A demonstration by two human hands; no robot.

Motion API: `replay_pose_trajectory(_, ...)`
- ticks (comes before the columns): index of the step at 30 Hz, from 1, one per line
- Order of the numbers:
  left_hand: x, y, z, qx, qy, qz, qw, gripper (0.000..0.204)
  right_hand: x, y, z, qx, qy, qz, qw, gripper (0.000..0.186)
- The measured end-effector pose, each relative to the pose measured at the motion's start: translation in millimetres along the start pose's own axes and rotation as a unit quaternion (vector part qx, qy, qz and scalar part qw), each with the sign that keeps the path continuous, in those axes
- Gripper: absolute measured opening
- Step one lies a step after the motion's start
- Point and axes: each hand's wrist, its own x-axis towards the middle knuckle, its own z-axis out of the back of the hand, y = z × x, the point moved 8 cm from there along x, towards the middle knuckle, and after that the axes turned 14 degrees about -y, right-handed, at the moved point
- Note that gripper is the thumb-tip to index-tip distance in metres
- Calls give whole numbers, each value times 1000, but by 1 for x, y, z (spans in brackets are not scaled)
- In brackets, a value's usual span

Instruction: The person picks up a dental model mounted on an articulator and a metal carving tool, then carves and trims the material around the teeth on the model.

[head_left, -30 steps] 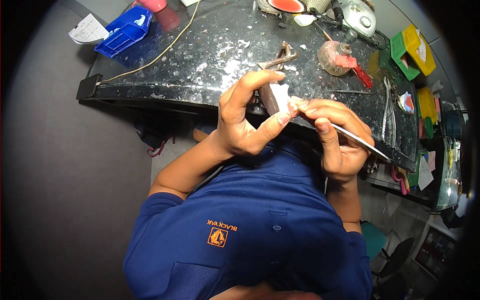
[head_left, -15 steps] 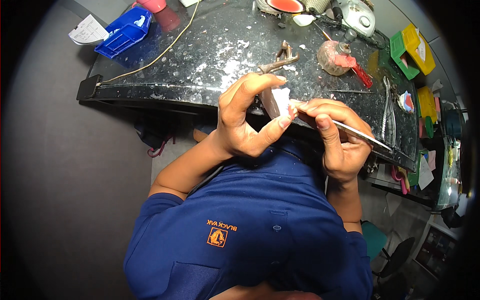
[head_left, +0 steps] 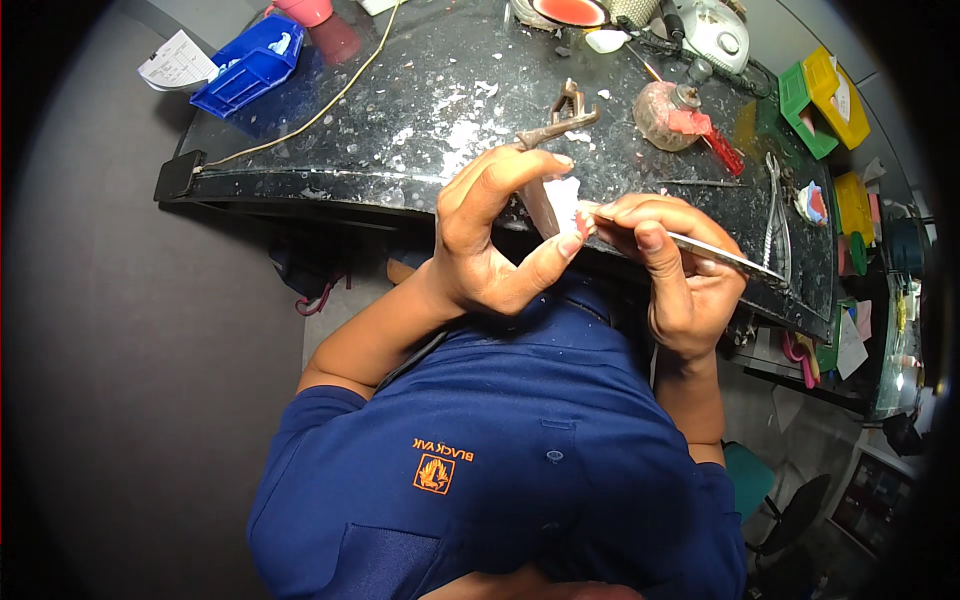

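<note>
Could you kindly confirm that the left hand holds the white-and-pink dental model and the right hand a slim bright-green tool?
Not quite: the head view shows the right hand holding a slim silver-grey tool, not a green one.

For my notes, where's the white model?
In the head view's upper middle, the white model is in the left hand, just left of the right hand.

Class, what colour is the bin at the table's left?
The bin is blue; head view.

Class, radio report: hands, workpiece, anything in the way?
Left hand gripping dental model. Right hand holding slim tool beside it. Metal piece lies beyond, not between hands.
</note>
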Motion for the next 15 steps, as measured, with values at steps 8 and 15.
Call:
replay_pose_trajectory(8,-4,6,0,-17,14,36,999,49,0,-1,-1,24,13,-8,1000,13)
replay_pose_trajectory(15,-7,8,1,-36,6,47,998,47,2,-5,2,69,-7,-37,997,15)
